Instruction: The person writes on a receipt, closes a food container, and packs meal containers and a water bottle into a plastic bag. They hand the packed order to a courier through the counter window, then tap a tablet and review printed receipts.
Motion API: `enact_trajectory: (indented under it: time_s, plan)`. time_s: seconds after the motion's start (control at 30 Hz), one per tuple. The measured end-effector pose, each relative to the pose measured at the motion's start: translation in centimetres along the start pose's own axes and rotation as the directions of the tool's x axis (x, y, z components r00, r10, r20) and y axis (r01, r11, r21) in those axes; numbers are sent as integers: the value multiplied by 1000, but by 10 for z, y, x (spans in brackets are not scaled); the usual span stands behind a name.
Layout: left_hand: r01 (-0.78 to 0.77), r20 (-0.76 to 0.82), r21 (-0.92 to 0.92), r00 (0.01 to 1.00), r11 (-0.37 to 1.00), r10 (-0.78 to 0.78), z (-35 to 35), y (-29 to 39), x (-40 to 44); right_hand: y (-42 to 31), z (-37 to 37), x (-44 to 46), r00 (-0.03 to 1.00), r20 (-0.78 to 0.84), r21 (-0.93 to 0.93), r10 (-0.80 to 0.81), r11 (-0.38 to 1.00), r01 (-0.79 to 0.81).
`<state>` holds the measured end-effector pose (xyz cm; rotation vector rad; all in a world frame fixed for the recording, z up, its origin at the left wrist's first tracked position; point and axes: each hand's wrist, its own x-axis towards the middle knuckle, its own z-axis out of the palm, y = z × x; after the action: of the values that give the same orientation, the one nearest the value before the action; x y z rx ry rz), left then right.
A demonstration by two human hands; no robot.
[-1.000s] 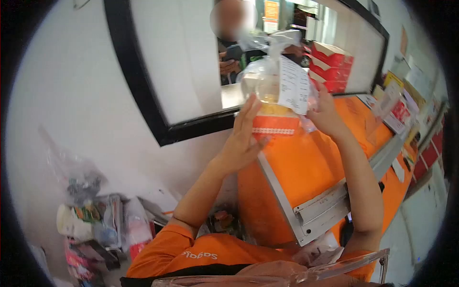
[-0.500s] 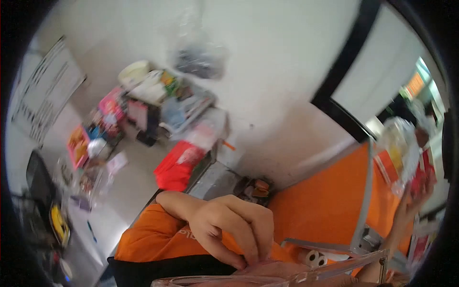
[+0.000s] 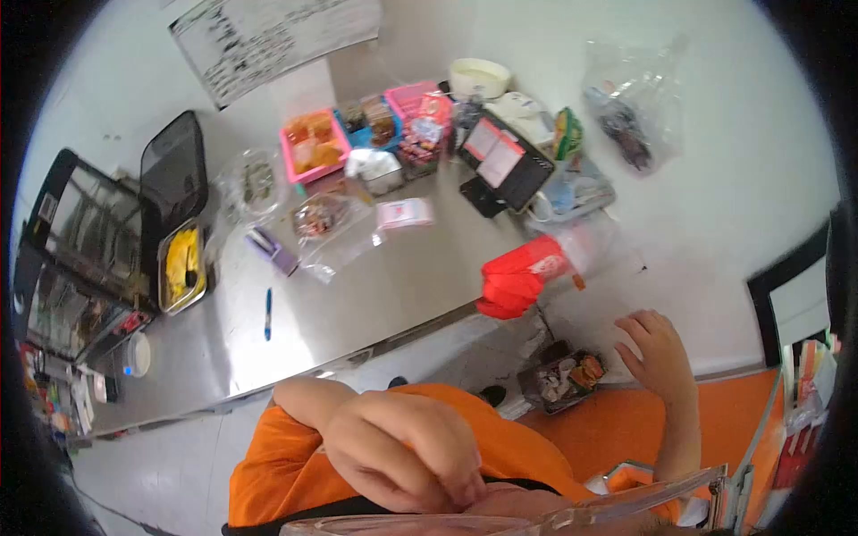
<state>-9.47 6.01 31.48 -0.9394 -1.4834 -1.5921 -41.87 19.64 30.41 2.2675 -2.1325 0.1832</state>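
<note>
My left hand is raised close under the camera, against the skin at the edge of the clear eyewear frame. Its fingers are curled together; anything between the fingertips is hidden. At the right, my right hand is held in the air with fingers apart and nothing in it. Nearest to it is a small container of mixed items, low beside the table. A red plastic bag hangs over the right end of the steel table.
On the table are a tablet on a stand, pink basket, blue pen, purple box and metal tray of yellow food. A glass display case stands left. A clear bag hangs on the wall.
My view has swung right to left, bringing the whole table into sight. My right hand has come down from beside the hanging plastic bags. My left hand stays at the face.
</note>
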Motion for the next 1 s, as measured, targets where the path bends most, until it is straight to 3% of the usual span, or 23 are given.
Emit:
enact_trajectory:
  time_s: [0.13,0.23,0.33,0.43,0.53,0.63,0.7,0.77,0.87,1.0]
  plan:
    - [40,-124,57,992,998,-33,6,51,-28,-8,70,67,996,-18,233,-83,969,85]
    - [127,-180,79,977,989,-111,9,74,-44,-3,114,111,994,-36,306,-108,945,114]
    - [152,-203,115,971,982,-127,-2,82,-46,11,156,151,996,91,480,1,876,-45]
    - [131,-241,147,966,980,-93,-3,80,-49,25,201,184,995,102,485,-10,874,-41]
    - [109,-288,214,957,971,-44,-12,71,-41,20,231,214,984,173,614,-48,786,-70]
    - [162,-350,184,932,969,-90,-21,57,-36,29,278,259,993,69,618,-97,785,34]
    - [216,-398,149,906,965,-141,-31,45,-29,44,312,295,965,-226,250,-136,949,192]
    - [274,-440,142,878,951,-188,-39,34,-20,35,285,325,991,-112,228,76,972,-49]
    - [231,-477,125,867,965,-146,-53,15,-13,38,272,358,948,-79,217,308,934,-285]
    - [234,-487,122,861,965,-147,-66,-3,-8,51,294,363,935,-47,214,351,918,-334]
